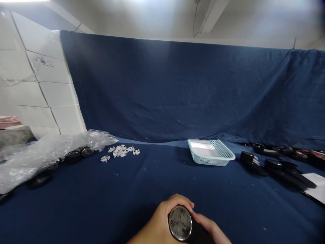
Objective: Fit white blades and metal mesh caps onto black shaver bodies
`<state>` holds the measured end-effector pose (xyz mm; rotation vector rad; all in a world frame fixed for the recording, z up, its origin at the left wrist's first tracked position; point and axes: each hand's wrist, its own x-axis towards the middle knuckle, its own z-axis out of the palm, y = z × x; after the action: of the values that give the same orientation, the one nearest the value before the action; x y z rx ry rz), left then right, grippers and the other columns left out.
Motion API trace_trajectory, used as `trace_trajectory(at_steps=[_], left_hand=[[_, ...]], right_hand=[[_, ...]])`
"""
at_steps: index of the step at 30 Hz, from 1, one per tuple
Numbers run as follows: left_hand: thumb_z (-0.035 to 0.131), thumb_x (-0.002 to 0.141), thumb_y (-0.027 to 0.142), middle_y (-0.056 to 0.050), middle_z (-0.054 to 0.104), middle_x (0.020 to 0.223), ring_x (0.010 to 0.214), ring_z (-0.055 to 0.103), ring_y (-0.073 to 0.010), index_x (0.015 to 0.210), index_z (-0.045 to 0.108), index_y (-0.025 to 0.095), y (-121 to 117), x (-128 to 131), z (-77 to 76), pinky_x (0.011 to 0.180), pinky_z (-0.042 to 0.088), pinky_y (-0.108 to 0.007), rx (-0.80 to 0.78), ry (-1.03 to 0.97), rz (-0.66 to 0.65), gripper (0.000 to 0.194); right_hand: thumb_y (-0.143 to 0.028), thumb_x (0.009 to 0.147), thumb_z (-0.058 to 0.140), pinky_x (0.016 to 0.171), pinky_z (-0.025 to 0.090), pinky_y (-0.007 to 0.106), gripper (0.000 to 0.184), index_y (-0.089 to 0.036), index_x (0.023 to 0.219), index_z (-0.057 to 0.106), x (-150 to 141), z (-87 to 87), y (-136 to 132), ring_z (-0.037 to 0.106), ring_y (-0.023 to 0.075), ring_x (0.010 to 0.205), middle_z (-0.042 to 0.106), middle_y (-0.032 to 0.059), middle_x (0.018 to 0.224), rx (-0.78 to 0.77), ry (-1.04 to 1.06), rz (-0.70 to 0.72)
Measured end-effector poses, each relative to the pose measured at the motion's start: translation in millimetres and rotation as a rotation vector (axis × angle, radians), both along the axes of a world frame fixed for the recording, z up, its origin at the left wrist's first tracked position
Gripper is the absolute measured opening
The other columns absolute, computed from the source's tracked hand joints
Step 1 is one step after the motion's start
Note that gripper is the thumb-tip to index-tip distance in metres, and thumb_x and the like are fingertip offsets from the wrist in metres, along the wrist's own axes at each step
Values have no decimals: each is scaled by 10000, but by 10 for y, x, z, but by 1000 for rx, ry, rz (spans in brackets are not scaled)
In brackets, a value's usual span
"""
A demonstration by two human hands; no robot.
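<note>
Low in the middle of the head view is a black fabric shaver (180, 223), its round perforated metal head facing me, with blade shapes faintly visible behind the holes. My left hand (162, 220) wraps around the head from the left, fingers curled over its top. From the right, my right hand (212, 227) grips the black body, and its fingertips are close to those of the left. The lower part of the shaver runs out of the frame. Both hands are just above the dark blue cloth (109, 206) on the table.
Small white plastic pieces (122, 150) lie in a pile at the back left. Clear plastic wrap (56, 149) partly covers round black parts (73, 156). A light blue basket (210, 160) holds something white. Several black shavers (286, 174) lie right, near white paper (316, 186). A blue curtain (162, 88) hangs behind.
</note>
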<state>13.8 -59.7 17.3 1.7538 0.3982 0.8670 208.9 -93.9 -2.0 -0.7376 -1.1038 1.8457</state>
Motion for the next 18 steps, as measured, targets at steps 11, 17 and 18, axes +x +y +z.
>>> trace_trajectory(at_steps=[11,17,18], left_hand=[[896,502,318,-60,625,1069,952,598,-226,1032,589,201,-43,-17,50,821,445,-318,-118,32,-20,624],[904,508,389,-57,626,1049,981,593,-236,1037,585,199,-98,-12,163,870,432,-340,-177,-2,-21,646],[908,502,390,-57,629,1042,979,595,-238,1037,585,197,-99,-10,170,874,432,-343,-179,0,-23,654]], right_hand=[[-347,919,587,875,512,426,258,-141,1070,623,39,-31,-33,626,217,1002,640,61,1120,9,-16,25],[-349,904,607,885,506,433,248,-139,1034,637,16,29,-35,636,213,990,664,57,1078,-24,4,2],[-353,893,620,895,500,426,243,-144,1013,649,-5,34,-35,638,214,992,677,53,1056,-31,10,-6]])
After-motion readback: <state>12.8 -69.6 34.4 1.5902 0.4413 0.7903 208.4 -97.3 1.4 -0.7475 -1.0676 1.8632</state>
